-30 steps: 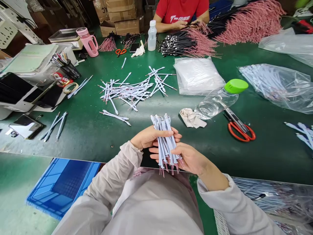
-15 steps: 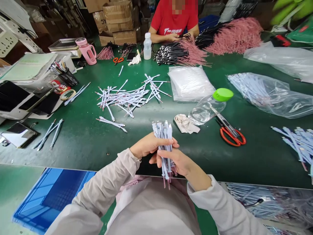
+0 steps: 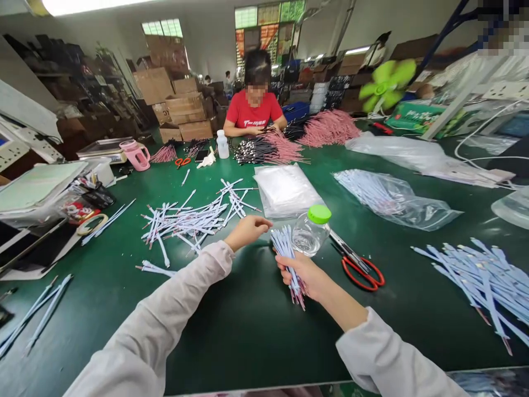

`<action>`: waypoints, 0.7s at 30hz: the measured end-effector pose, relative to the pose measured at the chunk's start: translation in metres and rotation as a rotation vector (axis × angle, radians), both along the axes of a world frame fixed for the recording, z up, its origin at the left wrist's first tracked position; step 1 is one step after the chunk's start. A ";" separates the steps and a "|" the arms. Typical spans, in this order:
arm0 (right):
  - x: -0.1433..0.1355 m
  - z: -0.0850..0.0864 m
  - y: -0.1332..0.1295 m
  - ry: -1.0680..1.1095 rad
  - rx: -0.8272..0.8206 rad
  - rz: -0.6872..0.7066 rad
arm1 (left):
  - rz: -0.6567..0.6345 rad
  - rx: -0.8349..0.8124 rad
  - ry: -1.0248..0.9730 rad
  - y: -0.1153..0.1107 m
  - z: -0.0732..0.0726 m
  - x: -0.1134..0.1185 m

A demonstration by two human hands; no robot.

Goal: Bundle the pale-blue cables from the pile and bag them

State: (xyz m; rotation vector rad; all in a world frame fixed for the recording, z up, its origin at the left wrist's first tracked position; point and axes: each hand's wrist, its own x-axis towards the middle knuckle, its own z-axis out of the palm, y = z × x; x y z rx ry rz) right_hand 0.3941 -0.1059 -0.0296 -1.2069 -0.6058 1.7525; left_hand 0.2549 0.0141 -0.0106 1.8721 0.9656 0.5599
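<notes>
A bundle of short light-blue cables [image 3: 286, 248] with pinkish wire ends is gripped in my right hand [image 3: 308, 271], its fingers wrapped round the lower half. The bundle leans slightly, its upper ends beside a clear jar with a green lid [image 3: 319, 214]. My left hand [image 3: 247, 231] is off the bundle, to its upper left, with its fingers stretched toward the right and nothing visible in them. It hovers between a loose pile of similar cables [image 3: 188, 219] and the stack of clear plastic bags [image 3: 287, 190]. The cloth is hidden from view.
Red-handled scissors [image 3: 363, 273] lie right of the jar. More cables [image 3: 481, 278] spread at the right, below a filled plastic bag [image 3: 372, 190]. Across the green table [image 3: 231, 342], a person in a red shirt [image 3: 252, 113] sits behind black and pink wires [image 3: 285, 146].
My left hand has let go of the bundle and moved up and away. My right hand keeps hold of it. The view has tilted up, showing more of the room.
</notes>
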 end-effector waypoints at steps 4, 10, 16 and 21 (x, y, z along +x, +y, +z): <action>0.030 -0.005 0.000 -0.052 -0.009 -0.065 | -0.104 0.199 0.072 0.019 -0.013 0.061; 0.075 -0.009 0.006 -0.087 0.007 -0.192 | -0.168 0.425 0.166 0.034 -0.029 0.123; 0.116 -0.015 0.016 -0.064 0.035 -0.138 | -0.020 0.544 0.347 0.048 -0.026 0.144; 0.134 -0.016 0.026 -0.114 0.001 -0.212 | 0.157 0.590 0.525 0.071 -0.020 0.158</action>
